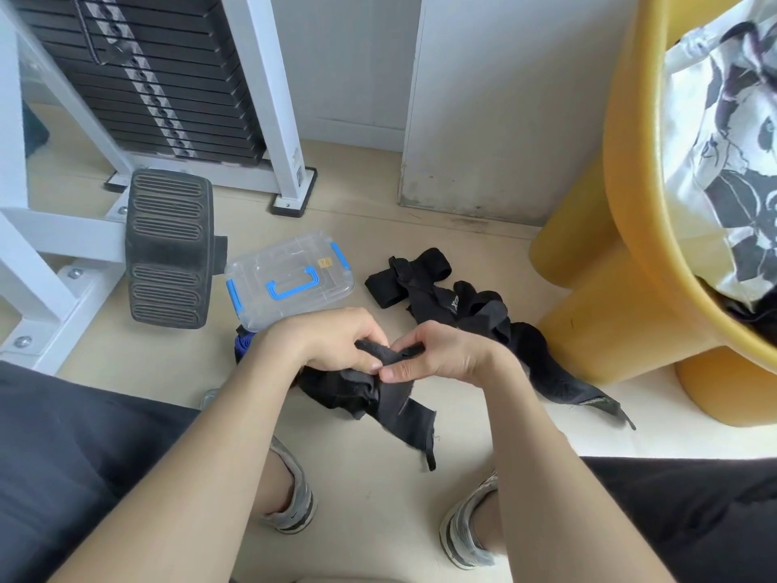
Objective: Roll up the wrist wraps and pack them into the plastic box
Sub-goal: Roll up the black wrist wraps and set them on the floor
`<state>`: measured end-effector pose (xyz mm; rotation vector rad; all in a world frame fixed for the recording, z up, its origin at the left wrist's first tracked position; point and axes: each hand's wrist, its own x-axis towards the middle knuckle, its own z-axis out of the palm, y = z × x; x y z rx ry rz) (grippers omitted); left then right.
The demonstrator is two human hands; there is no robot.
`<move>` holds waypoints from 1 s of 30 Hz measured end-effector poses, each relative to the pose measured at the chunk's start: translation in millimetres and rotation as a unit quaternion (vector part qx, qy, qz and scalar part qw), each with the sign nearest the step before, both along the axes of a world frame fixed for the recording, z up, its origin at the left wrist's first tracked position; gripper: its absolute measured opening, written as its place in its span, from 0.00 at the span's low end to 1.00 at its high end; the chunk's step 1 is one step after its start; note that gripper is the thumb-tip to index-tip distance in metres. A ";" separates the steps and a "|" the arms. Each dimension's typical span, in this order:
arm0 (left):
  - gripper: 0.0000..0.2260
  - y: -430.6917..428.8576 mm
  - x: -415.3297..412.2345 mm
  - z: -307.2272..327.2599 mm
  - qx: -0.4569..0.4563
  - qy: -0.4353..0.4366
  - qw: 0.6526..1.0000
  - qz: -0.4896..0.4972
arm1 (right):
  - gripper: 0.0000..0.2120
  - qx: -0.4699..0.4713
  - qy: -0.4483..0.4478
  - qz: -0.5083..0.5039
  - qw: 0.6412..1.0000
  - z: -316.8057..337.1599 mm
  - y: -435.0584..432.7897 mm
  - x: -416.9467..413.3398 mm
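Observation:
My left hand (332,342) and my right hand (437,355) meet above the floor and both pinch one end of a black wrist wrap (391,397); the rest of it hangs loose and crumpled below my fingers. A clear plastic box (290,284) with a blue handle and blue clips lies on the floor just beyond my left hand, its lid on. A tangled pile of more black wraps (445,300) lies on the floor to the right of the box. One strip (567,385) trails toward the lower right.
A white gym machine frame with a black footplate (168,250) and weight stack (168,77) stands at the left. A yellow stool (630,229) holding patterned cloth stands at the right. A blue object (244,345) peeks out under my left wrist. My shoes (294,494) rest below.

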<state>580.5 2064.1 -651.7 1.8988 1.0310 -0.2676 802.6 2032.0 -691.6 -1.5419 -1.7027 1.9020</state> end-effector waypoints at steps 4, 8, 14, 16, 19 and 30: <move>0.09 2.3 -7.8 -9.2 0.018 -0.019 0.998 0.048 | 0.15 -0.013 -0.050 0.031 0.998 5.1 2.1 -7.5; 0.10 4.4 -14.0 -17.8 0.052 -0.031 0.992 0.114 | 0.13 -0.023 -0.014 -0.012 1.000 2.6 2.1 -6.1; 0.23 2.8 -8.1 -28.8 0.171 0.005 0.936 0.308 | 0.13 -0.039 0.092 -0.117 0.988 -3.7 4.9 -3.1; 0.41 1.1 -8.4 -29.8 -0.023 0.039 0.928 0.369 | 0.14 -0.020 0.105 -0.161 0.981 -4.1 5.9 -3.8; 0.47 -6.2 -6.3 -37.3 -0.261 0.007 0.895 0.362 | 0.11 -0.023 0.145 -0.199 0.969 -6.1 4.9 -4.6; 0.11 -12.1 29.3 -57.4 -0.319 -0.362 0.601 0.637 | 0.18 -0.126 0.142 -0.169 0.967 -12.9 -3.3 -7.9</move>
